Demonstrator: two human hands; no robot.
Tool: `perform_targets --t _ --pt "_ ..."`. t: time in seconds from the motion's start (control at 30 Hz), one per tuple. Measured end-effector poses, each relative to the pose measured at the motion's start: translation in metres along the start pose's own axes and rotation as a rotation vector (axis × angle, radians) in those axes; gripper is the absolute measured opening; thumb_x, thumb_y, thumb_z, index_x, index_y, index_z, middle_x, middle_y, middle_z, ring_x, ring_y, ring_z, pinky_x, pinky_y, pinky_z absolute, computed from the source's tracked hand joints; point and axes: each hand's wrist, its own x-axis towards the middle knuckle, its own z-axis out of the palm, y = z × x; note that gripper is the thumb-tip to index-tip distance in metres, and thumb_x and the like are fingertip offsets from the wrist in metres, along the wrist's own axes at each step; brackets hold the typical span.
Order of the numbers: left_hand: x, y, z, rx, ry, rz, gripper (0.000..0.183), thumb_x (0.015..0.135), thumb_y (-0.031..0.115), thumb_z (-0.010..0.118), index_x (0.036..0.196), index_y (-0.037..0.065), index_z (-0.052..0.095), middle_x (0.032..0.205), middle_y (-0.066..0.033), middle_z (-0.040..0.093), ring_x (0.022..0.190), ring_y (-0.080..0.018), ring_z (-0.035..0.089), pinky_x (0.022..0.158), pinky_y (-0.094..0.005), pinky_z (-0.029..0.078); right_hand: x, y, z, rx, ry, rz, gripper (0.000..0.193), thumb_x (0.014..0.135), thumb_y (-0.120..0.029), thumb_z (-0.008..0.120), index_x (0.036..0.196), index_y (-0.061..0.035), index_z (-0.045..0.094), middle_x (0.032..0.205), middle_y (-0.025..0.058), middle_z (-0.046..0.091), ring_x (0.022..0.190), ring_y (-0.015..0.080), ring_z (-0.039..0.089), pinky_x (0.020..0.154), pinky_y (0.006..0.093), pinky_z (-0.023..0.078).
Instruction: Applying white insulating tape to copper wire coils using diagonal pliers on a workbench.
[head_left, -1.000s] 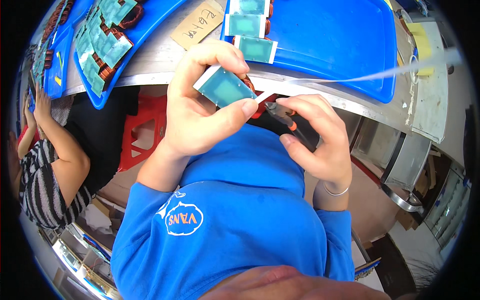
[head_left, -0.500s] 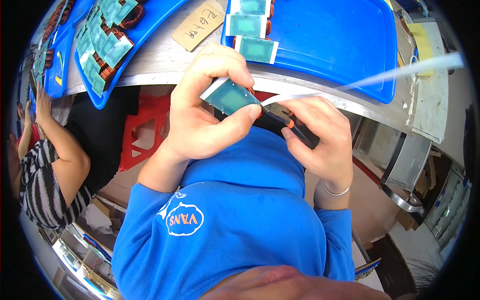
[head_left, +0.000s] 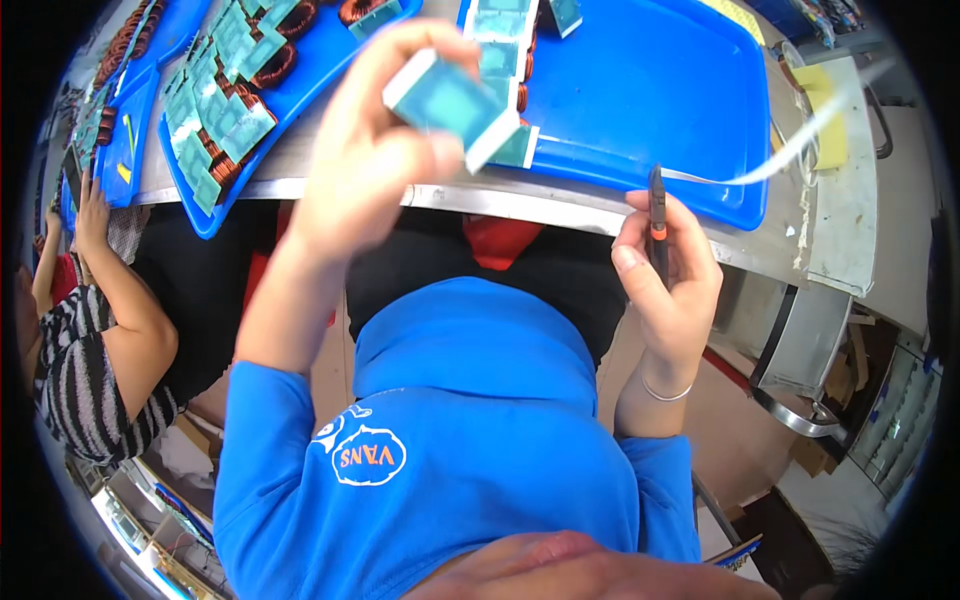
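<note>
My left hand (head_left: 360, 165) is closed on a green circuit board (head_left: 447, 97) with white end strips, held tilted above the bench's front edge and slightly blurred. In my right hand (head_left: 672, 280) is a pair of cutting pliers (head_left: 657, 215) with orange bands, its dark jaws pointing away from me. A thin white strip (head_left: 745, 180) runs from beside the jaws to the upper right; I cannot tell whether the jaws grip it. Behind the held board, similar boards (head_left: 500, 58) with copper coils line the left side of a blue tray (head_left: 640, 95).
Another blue tray (head_left: 335, 85) at left holds several green boards with copper coils (head_left: 275, 66). A roll of clear tape (head_left: 795, 60) and yellow paper (head_left: 828, 115) lie at right. A co-worker's arm (head_left: 130, 270) is at far left; a red stool (head_left: 500, 240) shows below the bench.
My left hand has lifted the board up and away from the pliers. My right hand has moved right with the pliers, now pointing away from me. The white strip has shifted with them, clear of the board.
</note>
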Motion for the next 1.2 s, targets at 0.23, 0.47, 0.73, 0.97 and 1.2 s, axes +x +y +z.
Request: perform_targets --t 0.23,0.47,0.73,0.97,1.2 --pt "0.125 0.011 -0.037 0.323 -0.011 -0.022 0.037 0.072 0.006 0.067 0.105 0.004 0.051 0.100 -0.0060 0.056 0.093 -0.0101 0.052 0.077 -0.0256 0.045 -0.006 0.000 0.002 0.060 0.054 0.013 0.036 0.074 0.004 0.059 0.110 0.0049 0.052 0.080 0.0021 0.054 0.074 0.0070 0.050 0.068 0.0199 0.041" --pt "0.178 -0.038 -0.063 1.114 0.040 0.402 0.042 0.065 0.024 0.074 0.100 0.007 0.059 0.087 -0.0088 0.058 0.082 -0.0197 0.054 0.070 -0.0316 0.045 0.001 0.005 -0.004 0.069 0.078 0.034 0.036 0.075 0.003 0.059 0.109 0.0021 0.050 0.090 0.0044 0.056 0.080 0.0092 0.053 0.068 0.0218 0.044" --pt "0.194 -0.056 -0.054 1.091 -0.099 0.196 0.042 0.067 0.030 0.073 0.100 0.009 0.058 0.085 -0.0093 0.058 0.080 -0.0205 0.056 0.070 -0.0326 0.045 0.137 0.012 0.006 0.002 0.017 0.231 0.048 0.071 -0.006 0.063 0.114 -0.0008 0.042 0.107 0.0127 0.050 0.088 0.0187 0.057 0.069 0.0301 0.049" --pt "0.196 -0.071 -0.074 0.867 -0.193 0.157 0.033 0.072 0.021 0.070 0.098 0.006 0.057 0.078 -0.0054 0.058 0.072 -0.0149 0.054 0.065 -0.0283 0.045 0.191 0.014 0.022 -0.076 0.040 0.255 0.050 0.070 -0.007 0.063 0.115 -0.0005 0.042 0.099 0.0123 0.056 0.084 0.0176 0.057 0.068 0.0283 0.048" --pt "0.192 -0.072 -0.086 0.557 -0.315 -0.107 0.022 0.084 0.016 0.058 0.102 0.004 0.061 0.088 -0.0049 0.062 0.078 -0.0115 0.056 0.070 -0.0263 0.046 0.214 0.023 0.041 -0.201 -0.023 -0.001 0.045 0.069 -0.004 0.060 0.112 -0.0004 0.045 0.092 0.0087 0.059 0.080 0.0154 0.057 0.069 0.0262 0.046"
